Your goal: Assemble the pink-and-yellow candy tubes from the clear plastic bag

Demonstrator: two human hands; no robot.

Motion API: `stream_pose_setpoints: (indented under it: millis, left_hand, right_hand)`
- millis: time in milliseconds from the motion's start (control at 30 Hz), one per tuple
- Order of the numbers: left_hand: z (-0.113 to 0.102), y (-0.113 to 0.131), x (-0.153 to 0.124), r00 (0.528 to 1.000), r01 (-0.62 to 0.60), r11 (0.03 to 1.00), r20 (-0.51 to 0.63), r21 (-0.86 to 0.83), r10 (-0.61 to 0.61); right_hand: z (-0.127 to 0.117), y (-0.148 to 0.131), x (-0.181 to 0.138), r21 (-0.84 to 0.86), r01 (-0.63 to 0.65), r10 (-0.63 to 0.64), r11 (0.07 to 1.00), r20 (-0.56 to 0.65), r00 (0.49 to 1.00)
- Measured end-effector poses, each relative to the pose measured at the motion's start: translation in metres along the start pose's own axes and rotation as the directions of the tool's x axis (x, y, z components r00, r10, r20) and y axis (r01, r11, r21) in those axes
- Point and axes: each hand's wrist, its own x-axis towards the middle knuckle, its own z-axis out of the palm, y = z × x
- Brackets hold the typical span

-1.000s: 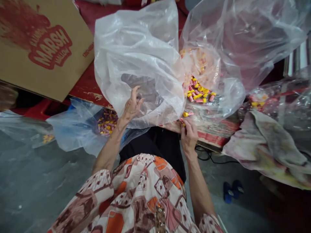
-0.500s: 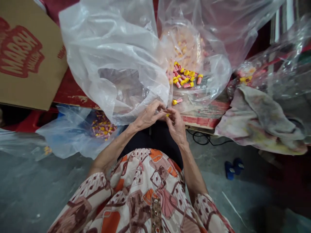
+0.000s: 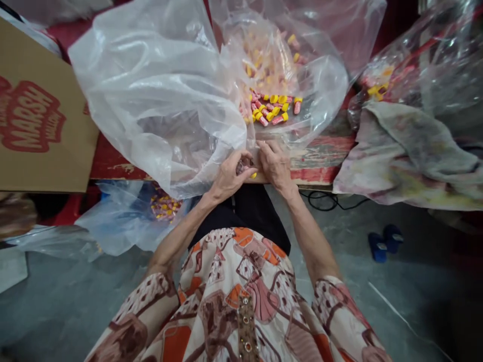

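Observation:
My left hand (image 3: 229, 176) and my right hand (image 3: 274, 163) meet at the front edge of a worn red table (image 3: 313, 163). Between their fingers is a small pink and yellow candy piece (image 3: 253, 174), mostly hidden. Both hands pinch it. Just beyond them lies a heap of pink and yellow candies (image 3: 271, 108) inside an open clear plastic bag (image 3: 320, 85). A second large clear bag (image 3: 151, 90) billows to the left, its lower edge touching my left hand.
A cardboard box (image 3: 41, 125) printed "MARSH" lies at the left. Under the table edge a bluish bag holds more candies (image 3: 164, 205). A stained cloth (image 3: 407, 156) and another clear bag are at the right. Blue sandals (image 3: 385, 240) and a black cable lie on the grey floor.
My left hand came out of the left bag and joined my right hand at the table edge. Both now pinch one candy. The view has shifted so the bags sit higher.

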Motion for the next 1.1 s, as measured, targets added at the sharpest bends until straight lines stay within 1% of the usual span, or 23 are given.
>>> stream_pose_setpoints:
  millis: [33, 67, 133, 167, 200, 267, 333, 400, 500, 533, 567, 600, 667, 700, 733, 833, 867, 900, 933, 967, 1033, 1067, 1100]
  left_hand:
    - [0.006, 0.003, -0.002, 0.999, -0.012, 0.999, -0.030, 0.047, 0.013]
    - [0.013, 0.008, -0.004, 0.999, -0.035, 0.993, -0.019, 0.115, 0.037]
    - [0.021, 0.019, -0.004, 0.993, -0.105, 0.964, 0.071, 0.242, 0.091]
    - [0.023, 0.024, -0.003, 0.987, -0.144, 0.949, 0.111, 0.279, 0.117]
    - [0.023, 0.028, -0.003, 0.981, -0.176, 0.937, 0.128, 0.301, 0.143]
    - [0.022, 0.035, -0.006, 0.980, -0.197, 0.923, 0.082, 0.332, 0.180]
    - [0.023, 0.038, -0.012, 0.986, -0.160, 0.919, 0.010, 0.359, 0.168]
    - [0.026, 0.036, -0.018, 0.992, -0.124, 0.927, 0.010, 0.355, 0.129]
    - [0.023, 0.025, -0.024, 0.990, -0.138, 0.957, 0.063, 0.256, 0.126]
    - [0.019, 0.021, -0.026, 0.990, -0.142, 0.966, 0.043, 0.216, 0.136]
    - [0.015, 0.016, -0.029, 0.990, -0.136, 0.973, -0.005, 0.184, 0.139]
    - [0.009, 0.012, -0.032, 0.989, -0.113, 0.980, -0.073, 0.164, 0.126]
    - [0.001, 0.004, -0.038, 0.976, -0.028, 0.989, -0.211, 0.148, 0.059]
    - [-0.001, 0.001, -0.041, 0.968, 0.011, 0.989, -0.250, 0.150, 0.027]
    - [-0.002, -0.001, -0.044, 0.967, 0.030, 0.987, -0.255, 0.158, 0.011]
    - [-0.003, -0.007, -0.047, 0.988, -0.015, 0.980, -0.147, 0.197, 0.045]
    - [-0.005, -0.010, -0.045, 0.989, -0.023, 0.978, -0.138, 0.206, 0.052]
    - [-0.009, -0.014, -0.042, 0.985, -0.003, 0.976, -0.168, 0.217, 0.040]
    - [-0.014, -0.020, -0.038, 0.973, 0.047, 0.973, -0.233, 0.228, 0.008]
    - [-0.021, -0.028, -0.033, 0.948, 0.120, 0.964, -0.315, 0.236, -0.041]
    - [-0.036, -0.050, -0.021, 0.876, 0.281, 0.930, -0.458, 0.236, -0.149]
    - [-0.042, -0.063, -0.016, 0.849, 0.347, 0.909, -0.489, 0.230, -0.200]
    - [-0.048, -0.076, -0.011, 0.835, 0.397, 0.889, -0.492, 0.227, -0.247]
  right_hand:
    - [-0.002, 0.002, -0.001, 0.019, -0.007, 0.008, 1.000, -0.039, 0.999]
    - [-0.004, 0.003, -0.004, 0.044, -0.015, 0.018, 0.999, -0.079, 0.997]
    - [-0.010, 0.003, -0.009, 0.103, -0.037, 0.053, 0.994, -0.160, 0.986]
    - [-0.012, 0.002, -0.012, 0.130, -0.046, 0.071, 0.990, -0.195, 0.978]
    - [-0.013, 0.001, -0.015, 0.154, -0.051, 0.085, 0.987, -0.222, 0.971]
    - [-0.012, -0.003, -0.022, 0.186, -0.040, 0.088, 0.982, -0.261, 0.961]
    - [-0.007, -0.007, -0.029, 0.187, -0.004, 0.060, 0.982, -0.294, 0.954]
    - [-0.003, -0.011, -0.034, 0.141, 0.016, 0.029, 0.990, -0.314, 0.949]
    - [0.001, -0.013, -0.040, 0.061, -0.001, 0.020, 0.998, -0.309, 0.951]
    - [0.001, -0.012, -0.041, 0.055, -0.010, 0.026, 0.998, -0.307, 0.951]
    - [0.001, -0.011, -0.043, 0.060, -0.016, 0.034, 0.998, -0.306, 0.951]
    - [0.000, -0.010, -0.044, 0.070, -0.023, 0.043, 0.997, -0.306, 0.951]
    - [0.001, -0.008, -0.047, 0.083, -0.035, 0.057, 0.996, -0.290, 0.955]
    - [0.001, -0.007, -0.048, 0.078, -0.037, 0.058, 0.996, -0.276, 0.959]
    - [0.002, -0.007, -0.049, 0.066, -0.036, 0.052, 0.997, -0.265, 0.963]
    - [0.005, -0.009, -0.050, 0.017, -0.012, 0.016, 1.000, -0.269, 0.963]
    - [0.005, -0.009, -0.050, 0.008, -0.006, 0.008, 1.000, -0.284, 0.959]
    - [0.005, -0.010, -0.049, 0.008, -0.004, 0.006, 1.000, -0.298, 0.954]
    - [0.005, -0.010, -0.049, 0.012, -0.005, 0.008, 1.000, -0.310, 0.951]
    - [0.005, -0.010, -0.049, 0.018, -0.008, 0.013, 1.000, -0.316, 0.949]
    - [0.003, -0.010, -0.049, 0.028, -0.016, 0.025, 0.999, -0.319, 0.947]
    - [0.002, -0.010, -0.048, 0.029, -0.023, 0.031, 0.999, -0.317, 0.948]
    - [0.001, -0.010, -0.048, 0.030, -0.029, 0.037, 0.999, -0.315, 0.948]
